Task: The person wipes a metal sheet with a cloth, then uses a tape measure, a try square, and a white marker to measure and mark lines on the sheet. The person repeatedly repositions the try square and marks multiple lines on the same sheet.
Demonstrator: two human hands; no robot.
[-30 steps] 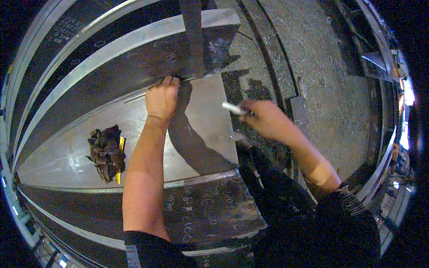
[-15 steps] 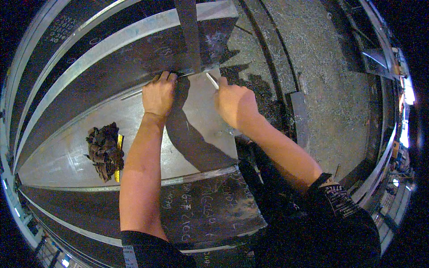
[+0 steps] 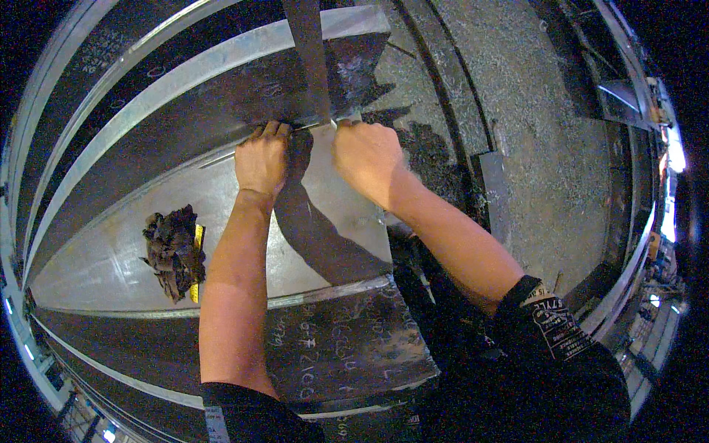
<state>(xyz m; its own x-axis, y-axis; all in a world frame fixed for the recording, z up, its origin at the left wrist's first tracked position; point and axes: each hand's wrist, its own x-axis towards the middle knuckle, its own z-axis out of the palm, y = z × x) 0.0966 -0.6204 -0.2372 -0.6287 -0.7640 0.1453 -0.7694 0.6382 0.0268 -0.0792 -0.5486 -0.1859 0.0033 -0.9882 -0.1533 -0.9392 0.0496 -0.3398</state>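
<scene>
My left hand (image 3: 262, 159) lies at the far edge of the pale steel surface (image 3: 325, 177) of a beam, fingers curled over a thin metal strip (image 3: 219, 157) that runs along that edge. To its right, my right hand (image 3: 369, 159) is closed on a slim white marking stick (image 3: 334, 123), whose tip is just visible by the fingers. The tip is close to the lower end of a dark flat bar (image 3: 310, 59) that crosses the upright steel wall beyond. Most of the stick is hidden by the hand.
A bunched dark cloth (image 3: 171, 251) lies on the steel left of my left forearm, with a yellow measuring rule (image 3: 198, 258) partly beneath it. Chalk marks cover the near side face (image 3: 340, 340). More long beams (image 3: 66, 148) lie at the left. Rough grey floor (image 3: 539, 148) extends rightward.
My right hand has moved left and slightly up, bringing the white marking stick to the bar's lower end. The left hand stays in place on the strip.
</scene>
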